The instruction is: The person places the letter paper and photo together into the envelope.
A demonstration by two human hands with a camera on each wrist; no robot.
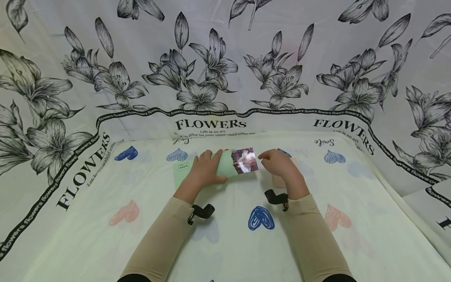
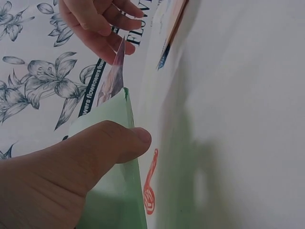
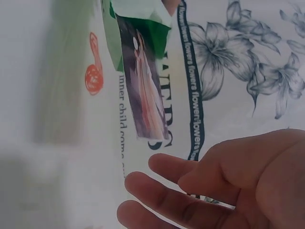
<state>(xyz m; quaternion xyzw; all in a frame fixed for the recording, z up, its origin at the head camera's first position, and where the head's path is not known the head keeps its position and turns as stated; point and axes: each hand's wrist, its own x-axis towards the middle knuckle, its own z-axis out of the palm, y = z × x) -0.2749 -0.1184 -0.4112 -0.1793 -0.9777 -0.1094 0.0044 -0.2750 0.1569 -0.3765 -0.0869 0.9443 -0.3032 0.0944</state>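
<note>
My left hand (image 1: 202,170) grips a light green envelope (image 1: 225,164), its thumb lying over the near face in the left wrist view. Out of the envelope's open end sticks a glossy card (image 1: 244,160) with a pale flower on dark purple. The card's inner end is hidden inside. Just past its free end is my right hand (image 1: 280,164), fingers loosely bent and holding nothing. The right wrist view shows a small gap between the card (image 3: 145,90) and those fingertips (image 3: 159,162).
Light green paper (image 1: 181,180) with a small printed box shows left of my left hand; whether it is separate from the envelope I cannot tell. A tan flat piece (image 1: 279,181) lies partly under my right hand. A heart-patterned cloth (image 1: 232,243) covers the table.
</note>
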